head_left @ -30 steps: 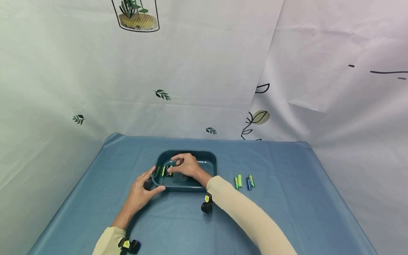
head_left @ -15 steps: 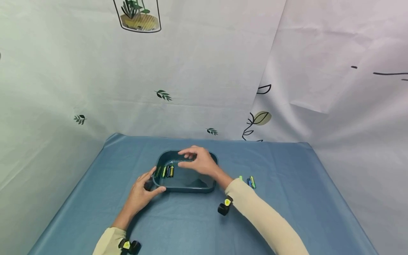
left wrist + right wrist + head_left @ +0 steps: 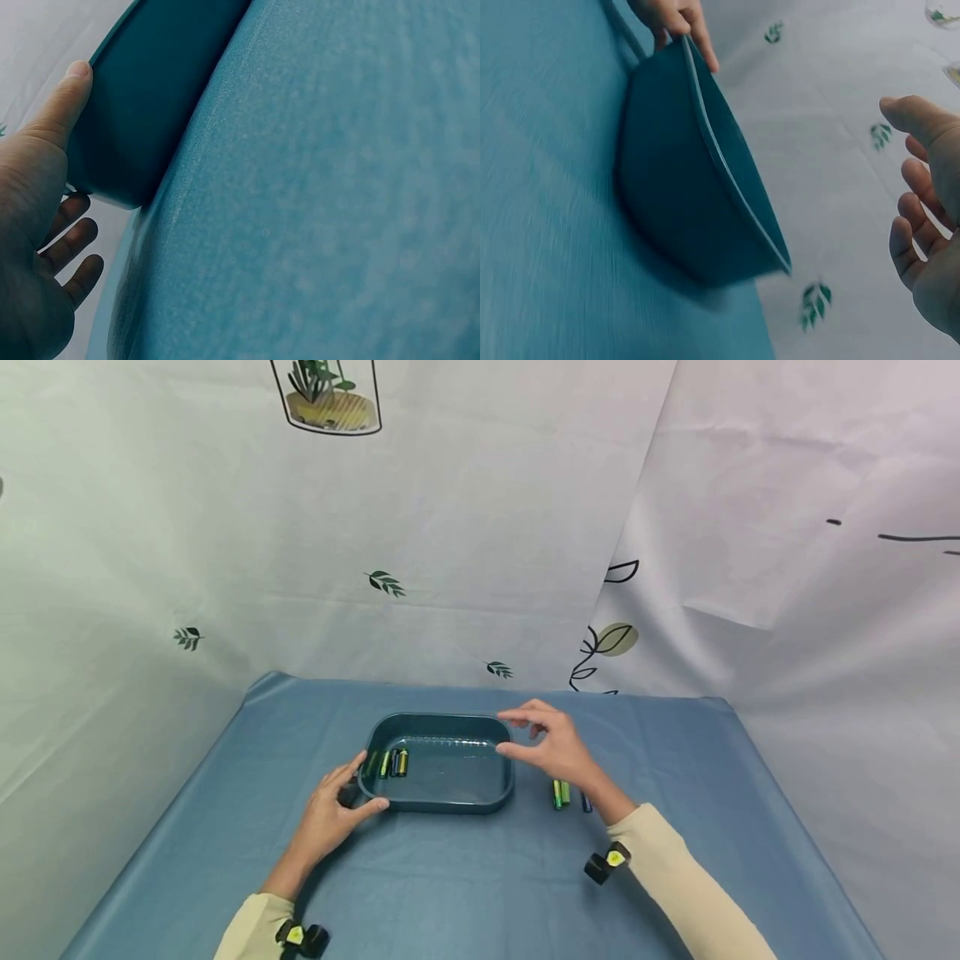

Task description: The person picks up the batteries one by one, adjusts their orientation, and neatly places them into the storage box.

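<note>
A dark teal tray (image 3: 450, 807) sits on the table, with 3 small batteries (image 3: 394, 764) side by side near its left end. At its left front corner, my left hand (image 3: 330, 814) rests against the tray, thumb on the front rim and fingers along the left side. The left wrist view shows that thumb (image 3: 71, 97) lying straight on the rim. My right hand (image 3: 558, 747) hovers by the tray's right end, thumb and fingers apart with nothing between them. Below it lie more batteries (image 3: 561, 794) on the table, partly hidden by the hand and wrist.
A blue cloth (image 3: 450, 893) covers the table. White printed fabric (image 3: 480, 527) rises behind it and at both sides. A black camera (image 3: 597, 868) is strapped to the right wrist, another (image 3: 315, 941) to the left.
My right hand has let go of a battery in the tray, lifted, and moved right past the tray's right end. The left hand has stayed in place on the tray.
</note>
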Demonstrator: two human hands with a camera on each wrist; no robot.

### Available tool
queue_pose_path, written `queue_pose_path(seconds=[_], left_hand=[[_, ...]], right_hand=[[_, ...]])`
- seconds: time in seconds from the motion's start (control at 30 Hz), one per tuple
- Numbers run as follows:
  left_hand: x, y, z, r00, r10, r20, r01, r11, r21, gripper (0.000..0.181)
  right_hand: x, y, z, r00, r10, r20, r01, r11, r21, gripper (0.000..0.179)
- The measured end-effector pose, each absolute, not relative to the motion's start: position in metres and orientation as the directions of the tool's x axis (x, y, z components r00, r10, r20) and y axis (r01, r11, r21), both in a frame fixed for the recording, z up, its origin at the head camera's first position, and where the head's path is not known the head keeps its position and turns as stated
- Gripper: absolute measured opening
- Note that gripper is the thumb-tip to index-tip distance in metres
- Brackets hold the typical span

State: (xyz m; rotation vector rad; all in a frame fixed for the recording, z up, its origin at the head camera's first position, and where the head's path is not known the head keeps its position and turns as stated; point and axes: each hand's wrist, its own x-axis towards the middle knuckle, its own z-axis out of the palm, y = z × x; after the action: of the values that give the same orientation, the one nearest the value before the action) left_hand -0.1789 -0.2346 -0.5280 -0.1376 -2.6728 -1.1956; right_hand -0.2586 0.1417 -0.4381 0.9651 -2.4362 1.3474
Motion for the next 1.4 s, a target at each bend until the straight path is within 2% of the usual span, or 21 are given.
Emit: queue_pose_path(seconds=[0.27,0.63,0.9,1.4], left_hand=[[-0.179,-0.234,-0.528,-0.974,-0.005,0.228,0.167,0.662,0.731,0.092],[-0.179,-0.234,-0.528,-0.974,-0.011,0.225,0.162,0.661,0.733,0.091],[-0.179,-0.234,-0.528,-0.976,-0.009,0.215,0.157,0.656,0.738,0.091],[-0.178,-0.234,-0.528,-0.974,-0.012,0.227,0.160,0.673,0.723,0.091]], right_hand=[[-0.256,0.201,-0.445,-0.784,-0.414,0.463,-0.619,0.467,-0.631,0.043],[-0.253,0.259,-0.475,-0.846,-0.355,0.398,-0.533,0.587,-0.609,0.045],[-0.246,0.282,-0.497,-0.871,-0.364,0.329,-0.490,0.605,-0.627,0.049],[-0.242,0.295,-0.525,-0.878,-0.373,0.299,-0.476,0.621,-0.623,0.050]])
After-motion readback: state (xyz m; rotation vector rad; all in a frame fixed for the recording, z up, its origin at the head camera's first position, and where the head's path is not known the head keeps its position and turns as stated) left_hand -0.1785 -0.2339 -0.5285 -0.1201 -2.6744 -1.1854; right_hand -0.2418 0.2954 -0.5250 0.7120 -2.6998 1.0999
